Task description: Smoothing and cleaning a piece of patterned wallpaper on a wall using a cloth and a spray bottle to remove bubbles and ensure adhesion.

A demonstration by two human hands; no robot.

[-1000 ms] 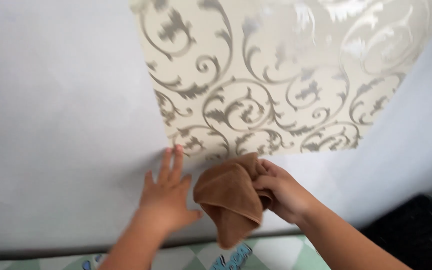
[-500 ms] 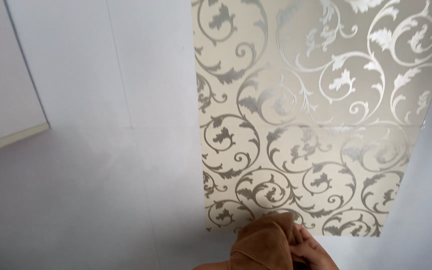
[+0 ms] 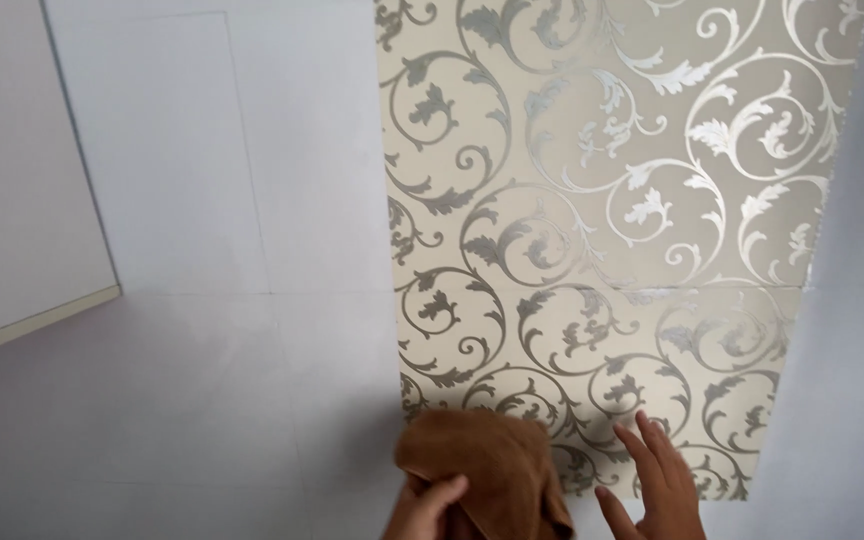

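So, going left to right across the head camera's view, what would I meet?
White panel → plain white wall → brown cloth → right hand, flat on the patterned wallpaper.

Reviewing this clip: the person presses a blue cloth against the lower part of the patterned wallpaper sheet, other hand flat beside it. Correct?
Not quite. The head view shows the cloth is brown, not blue. The rest holds: it is pressed against the lower part of the patterned wallpaper sheet, with the right hand flat beside it.
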